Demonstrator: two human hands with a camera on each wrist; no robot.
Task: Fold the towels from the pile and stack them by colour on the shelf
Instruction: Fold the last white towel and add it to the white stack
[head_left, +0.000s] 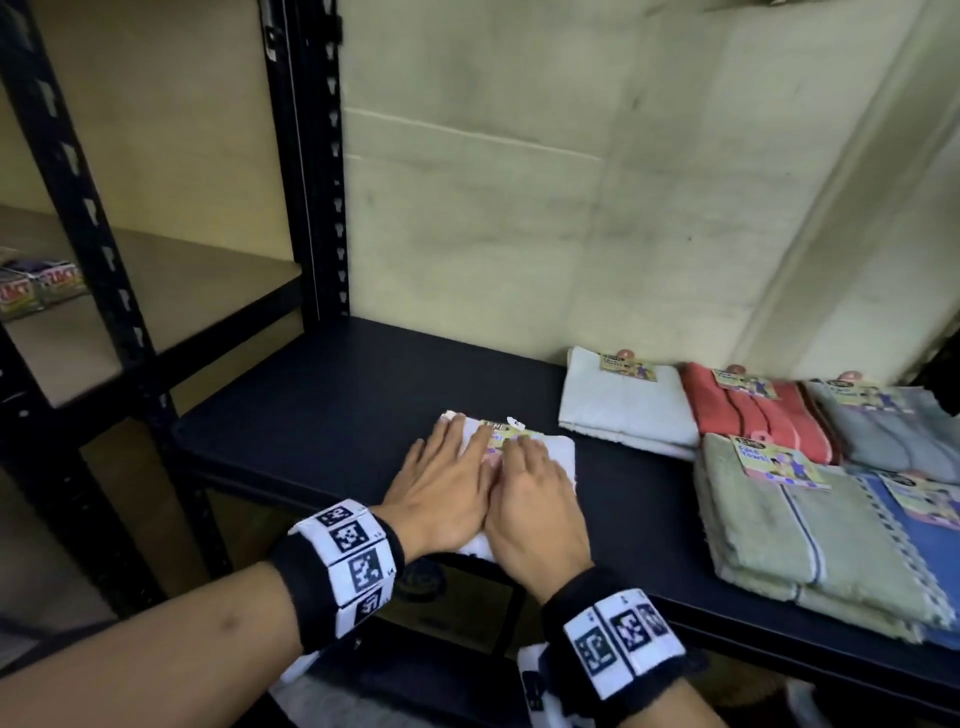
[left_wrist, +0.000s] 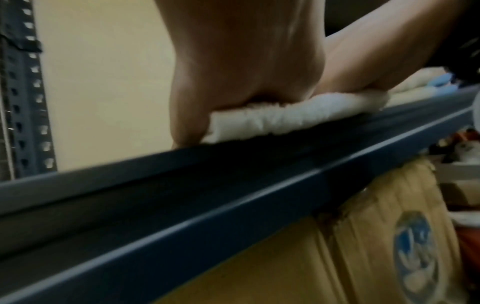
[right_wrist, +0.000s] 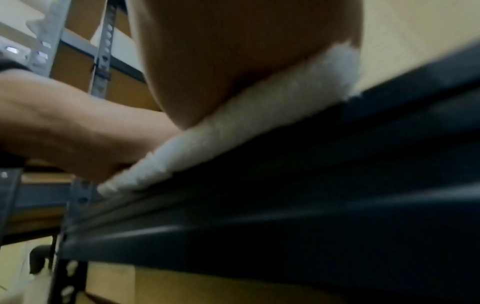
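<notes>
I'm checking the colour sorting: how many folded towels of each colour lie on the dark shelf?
White folded towel, under both hands: 1
Pale grey-white folded towel: 1
Red folded towel: 1
Grey folded towel: 1
Green folded towel: 1
Blue folded towel: 1
Total: 6

The shelf (head_left: 322, 405) is the landmark. On it, at its front edge near the middle, lies a folded towel (head_left: 558, 452). Both hands rest flat on that towel, side by side and touching: the left hand (head_left: 441, 493) on its left part, the right hand (head_left: 535, 514) on its right part. A paper label (head_left: 501, 427) sits on the towel's far end, just beyond the fingertips. On the shelf's right part lie the other folded towels (head_left: 623, 405), in a row along the back with more in front of them, overlapping one another. At the shelf's left end stands an upright post (head_left: 317, 156). Beneath the shelf sits a cardboard box (left_wrist: 376, 236).
</notes>
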